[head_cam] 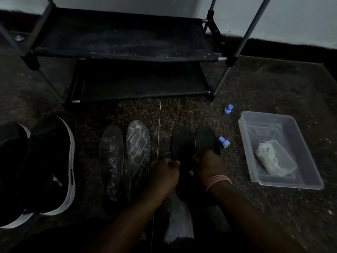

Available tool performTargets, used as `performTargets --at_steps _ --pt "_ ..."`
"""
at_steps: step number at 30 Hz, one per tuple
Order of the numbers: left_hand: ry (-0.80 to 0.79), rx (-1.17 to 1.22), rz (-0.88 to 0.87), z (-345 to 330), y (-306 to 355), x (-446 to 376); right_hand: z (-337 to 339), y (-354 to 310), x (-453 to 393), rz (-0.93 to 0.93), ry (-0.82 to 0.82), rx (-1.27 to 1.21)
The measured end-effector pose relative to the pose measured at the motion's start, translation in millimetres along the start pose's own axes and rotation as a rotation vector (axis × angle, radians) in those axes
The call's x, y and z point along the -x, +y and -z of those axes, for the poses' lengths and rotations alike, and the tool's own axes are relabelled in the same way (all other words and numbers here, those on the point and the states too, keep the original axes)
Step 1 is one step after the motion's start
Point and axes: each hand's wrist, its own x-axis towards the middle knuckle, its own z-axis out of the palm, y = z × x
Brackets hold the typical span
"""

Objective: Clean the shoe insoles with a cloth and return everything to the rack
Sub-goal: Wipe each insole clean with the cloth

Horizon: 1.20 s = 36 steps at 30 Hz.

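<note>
Pinching both dark flat insoles (195, 141) left of clear plastic tub (308, 167), left hand (164, 172), right hand (207, 165); lift level, keep separated.

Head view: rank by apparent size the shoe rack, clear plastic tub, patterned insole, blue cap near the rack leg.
1. shoe rack, largest by far.
2. clear plastic tub.
3. patterned insole, a bit smaller in area than the tub, though about as long.
4. blue cap, smallest.
</note>
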Motion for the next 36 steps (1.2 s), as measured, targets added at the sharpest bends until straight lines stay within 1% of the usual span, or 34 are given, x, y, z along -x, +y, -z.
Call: performTargets --at_steps 2,4,7,9,10,12,14,16,18,20,22,23,24,25,26,27,28,29,30,31,34,36 --pt "0.038 -0.086 -0.061 4 1 0 -7 -1 1 0.061 0.071 -0.003" --pt "0.077 -0.110 -0.078 7 -1 -4 -10 -5 7 0.067 0.164 -0.036" --pt "0.093 -0.120 -0.068 8 -3 -5 -1 -15 16 0.059 0.098 -0.079" --pt "0.108 -0.110 -0.061 10 -3 -6 8 -20 19 0.054 0.139 -0.179" --pt "0.115 -0.109 -0.059 14 0 -6 12 -19 16 0.017 0.103 -0.166" --pt "0.181 -0.122 -0.085 26 8 -6 18 -20 9 -0.045 -0.010 -0.064" --pt "0.304 -0.145 -0.132 46 18 -8 12 -23 8 -0.001 -0.081 -0.077" --pt "0.428 -0.157 -0.126 66 23 -11 -3 -28 17 0.052 -0.192 -0.070" --pt "0.484 -0.156 -0.090 77 23 -15 -22 -35 31 0.087 -0.311 -0.041" --pt "0.495 -0.196 -0.067 81 25 -16 -34 -40 40 0.056 -0.377 -0.106" --pt "0.506 -0.222 -0.076 83 22 -16 -46 -43 44 0.020 -0.416 -0.270" --pt "0.484 -0.229 -0.040 84 22 -13 -51 -43 47 0.007 -0.413 -0.336" --pt "0.486 -0.169 -0.031 88 22 -7 -57 -44 49 0.000 -0.399 -0.382" --pt "0.464 -0.080 -0.069 91 23 -2 -62 -46 51 -0.008 -0.386 -0.436" --pt "0.371 -0.069 -0.096 96 27 3 -67 -47 53 -0.019 -0.370 -0.471" --pt "0.376 -0.043 -0.166 103 20 -1 -73 -48 55 -0.019 -0.350 -0.515" --pt "0.392 0.043 -0.163 105 17 1 -77 -49 55 -0.023 -0.340 -0.551" --pt "0.383 0.126 -0.098 108 18 10 -80 -51 58 -0.022 -0.337 -0.576" --pt "0.483 0.121 -0.065 107 10 12 -82 -51 59 -0.016 -0.332 -0.566" --pt "0.457 0.136 -0.010 108 1 18 -85 -50 59 0.000 -0.319 -0.557" --pt "0.463 0.199 -0.032 102 -14 35 -89 -51 60 0.035 -0.251 -0.460" --pt "0.459 0.146 -0.001 98 -22 45 -91 -55 64 0.033 -0.212 -0.432"
